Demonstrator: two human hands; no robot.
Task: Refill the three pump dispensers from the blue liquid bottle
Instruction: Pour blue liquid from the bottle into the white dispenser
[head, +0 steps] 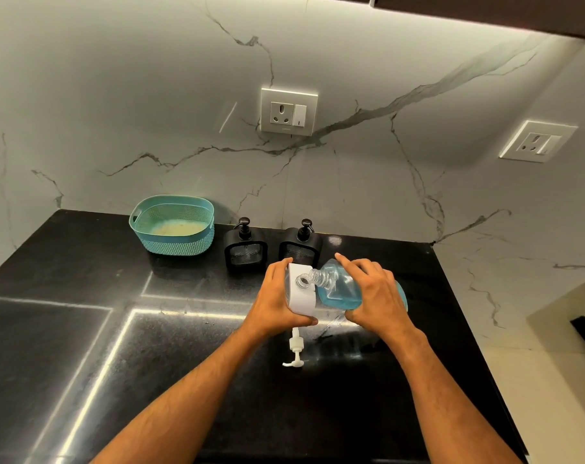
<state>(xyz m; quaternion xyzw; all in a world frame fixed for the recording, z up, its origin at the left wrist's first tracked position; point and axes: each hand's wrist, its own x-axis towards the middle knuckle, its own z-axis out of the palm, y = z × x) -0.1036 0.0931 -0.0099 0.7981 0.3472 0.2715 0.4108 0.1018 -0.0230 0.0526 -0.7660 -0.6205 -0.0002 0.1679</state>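
Between the hands, above the black tabletop (83, 329), a clear bottle (341, 291) of blue liquid lies tipped toward a white dispenser (299, 289). The right hand (376, 296) wraps over the bottle's body, fingers curled round it, forefinger stretched along its top. The bottle's open threaded neck (313, 279) points left and sits over the dispenser's top; whether liquid is flowing cannot be told. The left hand (277, 304) grips the dispenser from the left side, thumb curled under its near edge. Just nearer than the left hand, a white pump (296, 349) lies flat on the tabletop, apart from the dispenser. Just beyond the hands stand two black dispensers, one (246, 247) past the left hand and one (299, 244) behind the bottle neck, both with pumps on. Farther left of them, against the marble wall (117, 95), sits a teal basket (174, 224). On the wall above the hands is a socket plate (288, 110); another socket (537, 141) is on the wall to the right.
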